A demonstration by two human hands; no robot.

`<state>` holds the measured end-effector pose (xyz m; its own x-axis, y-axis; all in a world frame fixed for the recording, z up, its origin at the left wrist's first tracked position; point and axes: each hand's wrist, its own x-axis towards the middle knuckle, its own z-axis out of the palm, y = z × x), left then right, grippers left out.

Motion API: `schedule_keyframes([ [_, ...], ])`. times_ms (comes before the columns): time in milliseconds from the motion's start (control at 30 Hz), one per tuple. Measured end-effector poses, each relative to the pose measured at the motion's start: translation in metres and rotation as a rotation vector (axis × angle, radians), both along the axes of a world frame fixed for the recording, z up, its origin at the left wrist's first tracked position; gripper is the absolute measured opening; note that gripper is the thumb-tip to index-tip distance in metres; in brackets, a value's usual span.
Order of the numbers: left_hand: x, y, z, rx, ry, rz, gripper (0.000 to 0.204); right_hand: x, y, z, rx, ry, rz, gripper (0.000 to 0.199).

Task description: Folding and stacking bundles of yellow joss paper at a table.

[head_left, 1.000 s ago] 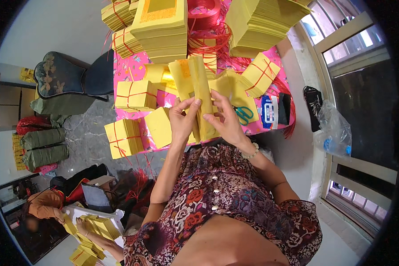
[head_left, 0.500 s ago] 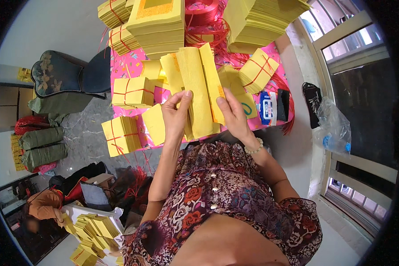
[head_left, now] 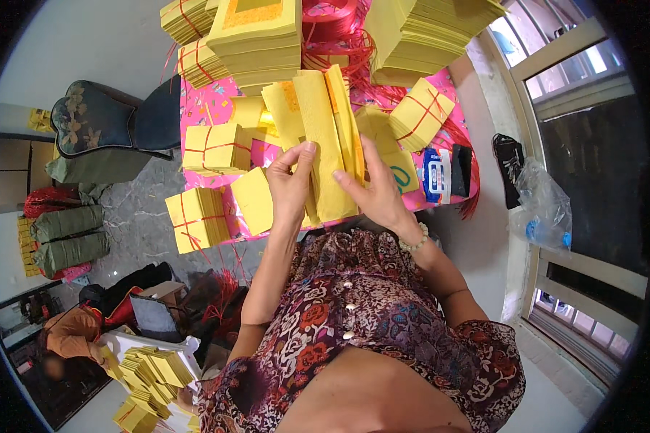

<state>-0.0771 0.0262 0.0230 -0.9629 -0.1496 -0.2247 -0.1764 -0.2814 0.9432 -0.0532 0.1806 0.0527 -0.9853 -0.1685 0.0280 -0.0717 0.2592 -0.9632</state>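
Between my hands, above the near side of the pink-covered table, stands a sheaf of yellow paper sheets (head_left: 323,159) with orange patches on some sheets. My left hand (head_left: 292,180) pinches its left edge between thumb and fingers. On the other side my right hand (head_left: 377,184) grips the right edge, its thumb lying across the front sheet and its fingers behind. The sheets are folded or curved lengthwise and fan apart at the top. Beneath and beside the sheaf lie more loose yellow sheets (head_left: 253,200), partly hidden by it.
Bundles of yellow paper tied with red string (head_left: 217,149) sit at the left; another tied bundle (head_left: 422,115) lies right. Tall paper stacks (head_left: 256,58) and red string (head_left: 339,50) fill the back. A wipes packet (head_left: 435,175) is near the right edge. Another person (head_left: 72,333) works lower left.
My right thumb has moved left onto the front of the sheaf, and my right fingers have risen along its edge. The right-hand sheets have swung inward, closer to the rest.
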Motion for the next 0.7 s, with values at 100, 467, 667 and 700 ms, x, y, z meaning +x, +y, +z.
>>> schedule_keyframes([
  [100,-0.002,-0.003,0.004,-0.061,0.013,0.014,0.022,-0.002,-0.003,-0.006,-0.061,0.266,-0.138,0.053],
  [467,-0.006,-0.001,0.01,-0.176,0.078,-0.088,0.021,0.004,0.001,0.007,0.196,0.129,-0.019,0.06],
  [667,-0.009,-0.008,0.01,-0.384,0.116,-0.232,0.025,0.004,0.001,0.004,0.204,0.037,0.002,0.073],
  [700,-0.01,-0.008,0.01,-0.415,0.119,-0.244,0.027,0.004,0.001,0.004,0.192,0.04,0.005,0.072],
])
